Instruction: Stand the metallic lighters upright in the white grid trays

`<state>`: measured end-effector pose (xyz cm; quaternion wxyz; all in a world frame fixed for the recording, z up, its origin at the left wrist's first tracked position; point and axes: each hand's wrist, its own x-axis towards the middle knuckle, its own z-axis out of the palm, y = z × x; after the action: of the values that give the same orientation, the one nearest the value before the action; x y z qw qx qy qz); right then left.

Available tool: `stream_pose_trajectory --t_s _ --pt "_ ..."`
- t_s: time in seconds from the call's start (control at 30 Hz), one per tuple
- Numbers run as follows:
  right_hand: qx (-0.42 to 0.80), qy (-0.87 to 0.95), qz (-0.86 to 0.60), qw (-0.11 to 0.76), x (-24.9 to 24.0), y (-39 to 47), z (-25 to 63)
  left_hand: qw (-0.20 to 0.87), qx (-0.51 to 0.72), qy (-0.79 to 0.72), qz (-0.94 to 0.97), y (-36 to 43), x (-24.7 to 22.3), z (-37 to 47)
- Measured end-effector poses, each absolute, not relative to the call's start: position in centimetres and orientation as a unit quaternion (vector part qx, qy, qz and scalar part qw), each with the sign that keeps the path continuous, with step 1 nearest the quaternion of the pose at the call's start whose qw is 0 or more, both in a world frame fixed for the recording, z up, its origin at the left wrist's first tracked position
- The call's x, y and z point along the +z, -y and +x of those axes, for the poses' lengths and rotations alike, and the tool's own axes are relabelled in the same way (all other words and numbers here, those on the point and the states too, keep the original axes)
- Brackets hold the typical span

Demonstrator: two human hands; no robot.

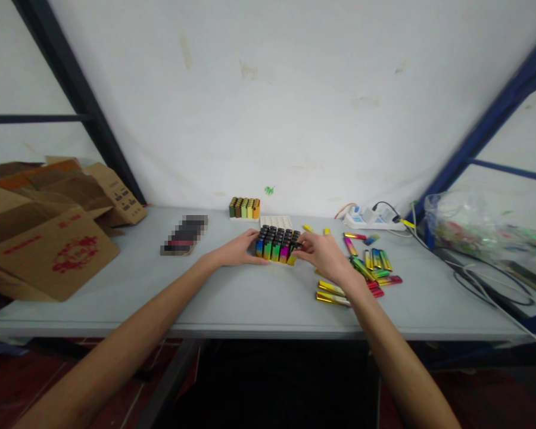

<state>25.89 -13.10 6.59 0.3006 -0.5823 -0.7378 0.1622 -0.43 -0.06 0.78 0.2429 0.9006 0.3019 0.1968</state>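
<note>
A block of upright lighters (pixel 275 245) with black tops and rainbow-coloured bodies stands in a white tray near the middle of the table. My left hand (pixel 240 249) rests against the block's left side, its thumb along the front and its fingers behind the corner. At the block's right front corner, my right hand (pixel 317 250) pinches a lighter by its black top. Just behind is a white tray with holes (pixel 276 222). Loose shiny lighters (pixel 375 260) in several colours lie to the right, with gold ones (pixel 333 297) nearer the front edge, partly behind my right forearm.
A second block of lighters (pixel 244 208) stands by the wall. Open cardboard boxes (pixel 49 238) fill the left side. A pixelated dark object (pixel 185 235) lies left of centre. At the back right are a power strip (pixel 373 221), cables and a plastic bag (pixel 455 220).
</note>
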Motion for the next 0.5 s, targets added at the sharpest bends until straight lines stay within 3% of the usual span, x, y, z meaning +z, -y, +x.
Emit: stream_pose_trajectory --t_s 0.3,0.5 --pt "0.107 0.789 -0.55 0.252 6.7 12.9 27.2 0.226 0.211 -0.312 0.898 0.9 1.3 -0.9" --pt "0.154 0.765 -0.563 0.271 5.7 12.1 25.1 0.216 0.216 -0.341 0.889 2.7 2.1 -1.2"
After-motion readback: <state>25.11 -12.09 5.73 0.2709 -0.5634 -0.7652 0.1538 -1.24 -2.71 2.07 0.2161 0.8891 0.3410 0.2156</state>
